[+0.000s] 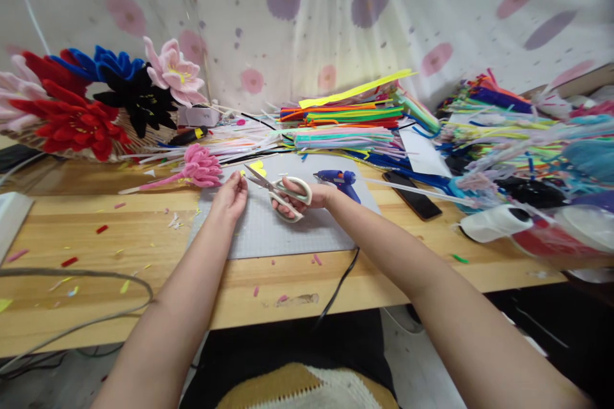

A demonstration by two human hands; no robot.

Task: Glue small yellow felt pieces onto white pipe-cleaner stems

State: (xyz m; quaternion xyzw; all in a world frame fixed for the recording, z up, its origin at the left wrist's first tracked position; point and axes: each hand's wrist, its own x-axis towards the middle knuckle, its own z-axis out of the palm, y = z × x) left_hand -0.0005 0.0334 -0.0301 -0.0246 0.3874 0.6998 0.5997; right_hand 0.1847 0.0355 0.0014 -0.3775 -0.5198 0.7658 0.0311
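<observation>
My right hand (288, 200) grips a pair of scissors (277, 188) by its white and grey handles, blades parted and pointing left. My left hand (232, 195) is closed in a pinch on a small yellow piece (242, 173) beside the blade tips; its exact shape is too small to tell. Just behind the blades, more yellow pieces (258, 169) lie on the grey cutting mat (268, 236). A pink pipe-cleaner flower (200, 166) with a pink stem rests left of the mat's back edge. Right of my right hand lies a blue glue gun (339, 183).
Pipe-cleaner bundles (345, 116) line the table's back and right side. Finished flowers (81, 116) stand at the back left. A phone (412, 195) and a white spool (496, 222) lie to the right. A black cord (339, 285) hangs over the front edge. Scraps dot the wood.
</observation>
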